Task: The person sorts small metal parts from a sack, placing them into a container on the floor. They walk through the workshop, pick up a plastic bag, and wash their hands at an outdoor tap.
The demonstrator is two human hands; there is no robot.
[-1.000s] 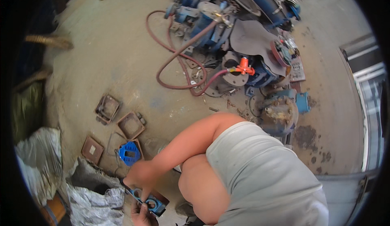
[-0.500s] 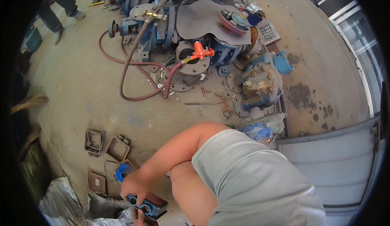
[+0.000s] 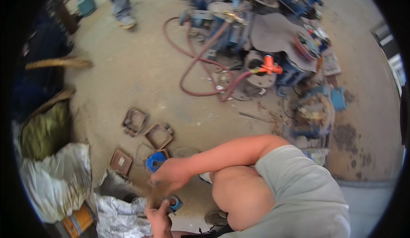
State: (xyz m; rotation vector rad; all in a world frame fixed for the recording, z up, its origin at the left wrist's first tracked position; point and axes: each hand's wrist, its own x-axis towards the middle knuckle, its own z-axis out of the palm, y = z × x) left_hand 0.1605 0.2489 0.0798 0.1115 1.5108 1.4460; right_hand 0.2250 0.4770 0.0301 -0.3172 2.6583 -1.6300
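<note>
Low in the view, my left hand [image 3: 159, 218] is closed on a small blue metal part [image 3: 175, 203] with a round opening, the thumb lying along it. Much of that part is hidden behind the fingers. My right hand [image 3: 170, 177] reaches in just above it, its fingers smeared by motion, so whether they hold anything cannot be made out. On the floor beside my right hand sits a bright blue piece [image 3: 154, 162] with an opening. Two rusty square box frames [image 3: 159, 136] and a flat brown square plate [image 3: 121, 161] lie further off.
Silvery sacks [image 3: 121, 215] and a green sack [image 3: 47, 131] lie at the left. Beyond, a dark red hose [image 3: 200, 94] with an orange valve [image 3: 270, 65] runs among blue pump parts. A person's leg [image 3: 121, 3] stands at the far left.
The view has swung left, so the floor things sit further right. My right hand has lifted off the blue part, which my left hand keeps hold of.
</note>
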